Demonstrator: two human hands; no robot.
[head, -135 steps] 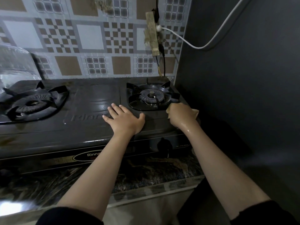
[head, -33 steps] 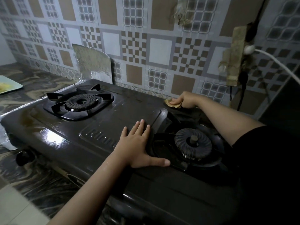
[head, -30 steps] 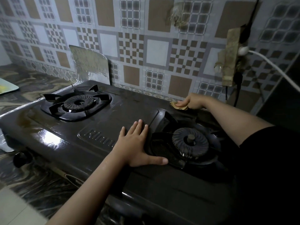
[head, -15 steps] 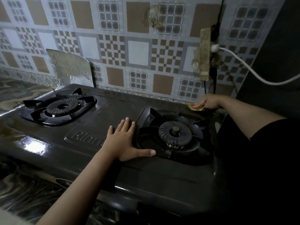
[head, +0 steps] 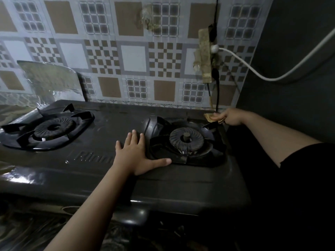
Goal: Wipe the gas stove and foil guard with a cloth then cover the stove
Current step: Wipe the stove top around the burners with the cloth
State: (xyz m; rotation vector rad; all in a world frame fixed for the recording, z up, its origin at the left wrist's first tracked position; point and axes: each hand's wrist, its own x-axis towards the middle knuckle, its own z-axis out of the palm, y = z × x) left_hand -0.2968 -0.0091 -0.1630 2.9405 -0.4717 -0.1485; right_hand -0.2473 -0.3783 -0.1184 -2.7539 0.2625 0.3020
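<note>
Tan cloth (head: pixel 213 118) in right hand (head: pixel 228 117), stove's (head: pixel 112 122) back-right corner

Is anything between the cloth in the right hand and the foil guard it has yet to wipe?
Nothing visible blocks the back edge of the stove. The right hand holds the cloth at the back right corner; the foil guard stands at the back left. The left hand lies flat mid-stove, nearer the front.

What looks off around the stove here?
The socket strip on the tiled wall is grimy and yellowed, hanging right above the stove's back right corner. The foil guard is crumpled. Nothing spilled.
</note>
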